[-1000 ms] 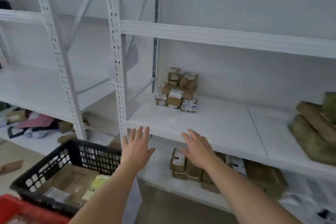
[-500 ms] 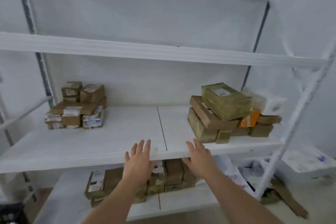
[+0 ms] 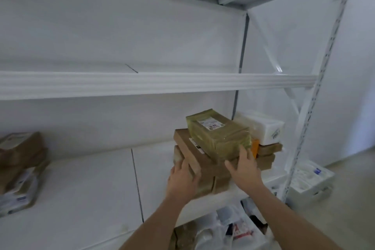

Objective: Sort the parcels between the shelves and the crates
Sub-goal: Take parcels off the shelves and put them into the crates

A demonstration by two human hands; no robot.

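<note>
Olive-green film wraps the top parcel of a stack at the right end of the middle shelf. The right hand touches its near corner with straight fingers; the left hand, blurred, rests relaxed against the brown box beneath.

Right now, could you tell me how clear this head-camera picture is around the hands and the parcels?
Head view: the left hand is smeared by motion blur; the right hand is sharper; the label on the olive-wrapped parcel shows but isn't readable; the shelf beam bows from wide-angle distortion; lighting is soft and even.
</note>
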